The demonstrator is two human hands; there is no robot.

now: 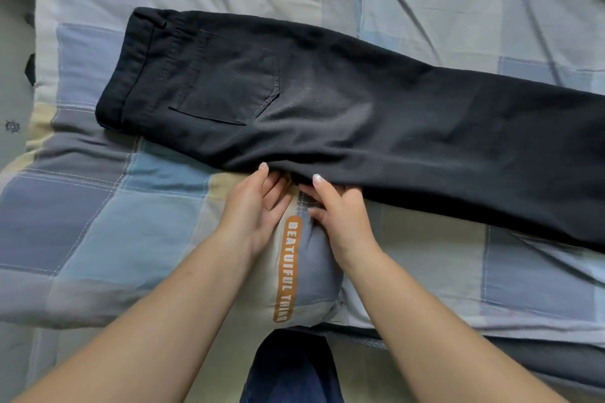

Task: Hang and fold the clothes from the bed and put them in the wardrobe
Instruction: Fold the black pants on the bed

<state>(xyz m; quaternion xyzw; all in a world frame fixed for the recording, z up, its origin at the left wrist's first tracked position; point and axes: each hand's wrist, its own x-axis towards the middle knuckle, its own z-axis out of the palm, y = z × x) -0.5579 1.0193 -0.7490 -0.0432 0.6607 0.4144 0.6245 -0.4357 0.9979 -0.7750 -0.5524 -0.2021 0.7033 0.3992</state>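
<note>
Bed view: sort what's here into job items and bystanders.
Job: black trousers, laid flat with legs together; left hand and right hand at their near edge.
Bystanders: checked bedspread; orange printed label on it.

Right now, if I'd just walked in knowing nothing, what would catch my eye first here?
First the black trousers, folded leg on leg and lying across the middle of the bed, waistband to the left, back pocket up. Next, the two bare hands at their near edge: the left hand and the right hand both have fingers at the hem of the fabric. Under it all is the blue and cream checked quilt with its orange lettered stripe.
</note>
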